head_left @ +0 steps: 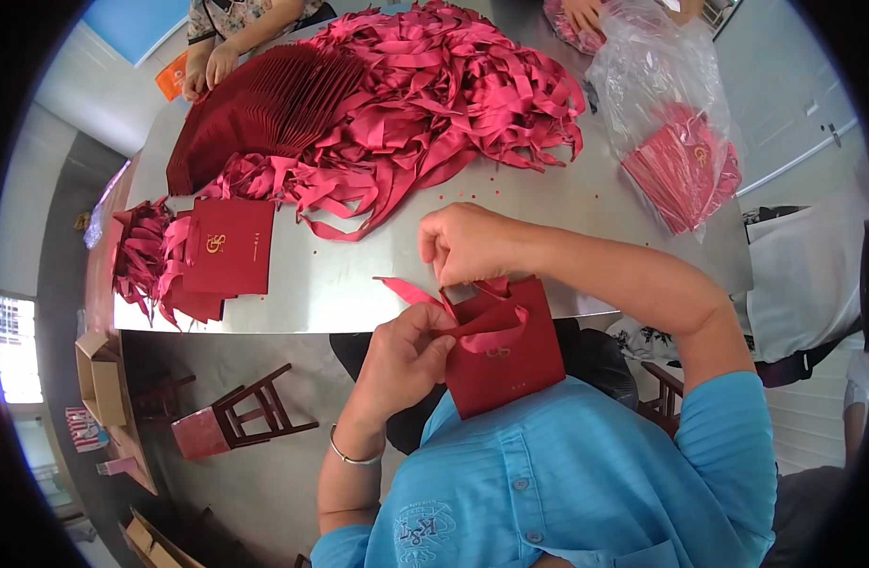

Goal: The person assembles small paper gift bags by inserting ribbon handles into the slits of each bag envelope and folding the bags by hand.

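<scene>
A small dark red paper gift bag (512,364) with gold print leans against my front at the table's near edge. My left hand (408,352) pinches the upper left edge of this bag between thumb and fingers. A pink-red ribbon handle (499,337) loops over the bag's front. One loose ribbon end (404,288) sticks out to the left above my left hand. Just over the bag's opening, my right hand (470,248) is closed, its fingertips pinching a narrow piece of ribbon that shows only in part below them.
A large heap of red ribbons (444,85) and a fanned row of dark red bags (264,109) cover the metal table's (330,284) far side. Finished-looking bags (228,248) lie left. A clear plastic sack (676,142) stands right. Co-workers' hands (217,68) are across the table.
</scene>
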Demonstrator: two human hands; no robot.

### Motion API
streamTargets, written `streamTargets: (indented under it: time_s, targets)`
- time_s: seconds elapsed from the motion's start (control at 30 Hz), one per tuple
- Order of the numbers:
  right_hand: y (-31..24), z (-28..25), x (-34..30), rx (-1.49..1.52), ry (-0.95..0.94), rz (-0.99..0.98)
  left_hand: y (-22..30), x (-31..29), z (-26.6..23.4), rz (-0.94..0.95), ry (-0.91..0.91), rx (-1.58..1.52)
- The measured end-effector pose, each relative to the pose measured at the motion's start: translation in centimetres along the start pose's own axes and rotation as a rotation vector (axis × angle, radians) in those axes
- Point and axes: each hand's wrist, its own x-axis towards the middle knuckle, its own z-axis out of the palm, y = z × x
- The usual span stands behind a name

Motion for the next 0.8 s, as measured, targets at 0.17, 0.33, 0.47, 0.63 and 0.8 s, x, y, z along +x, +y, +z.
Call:
streamTargets:
  time_s: [0.17,0.33,0.47,0.63,0.8]
  targets:
    - [0.9,1.5,0.7,-0.262,0.421,-0.222,-1.0,0.1,-0.1,-0.021,0.034,0.007]
    - [1.6,2.9,1.6,-0.424,0.539,-0.353,-0.8,0.4,0.2,-0.002,0.041,0.102]
    - [1.4,2.7,2.1,-0.483,0.562,-0.39,-0.9,0.8,-0.2,-0.012,0.062,0.107]
    - [2.4,2.6,2.4,-0.371,0.597,-0.484,-2.3,0.6,0.5,0.033,0.154,0.148]
    - [1.7,-0.1,-1.4,-0.274,0.602,-0.458,-4.1,-0.6,1.2,0.09,0.382,0.217]
